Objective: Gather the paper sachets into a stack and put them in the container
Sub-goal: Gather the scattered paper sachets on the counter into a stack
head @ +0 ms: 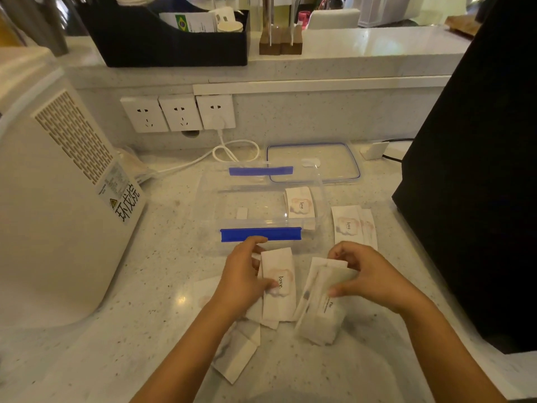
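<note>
Left hand (242, 276) pinches sachet (278, 286); right hand (367, 276) pinches sachets (321, 298). We judge paper light, limp, slippery; grip edges, near container (203, 193).

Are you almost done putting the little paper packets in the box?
Not yet. The container is open, its lid lies behind it, and some sachets in the container are already in. The left hand holds a few sachets and the right hand holds another bunch. More wait on the counter: a pile beside the container and loose ones near the wrists.
</note>
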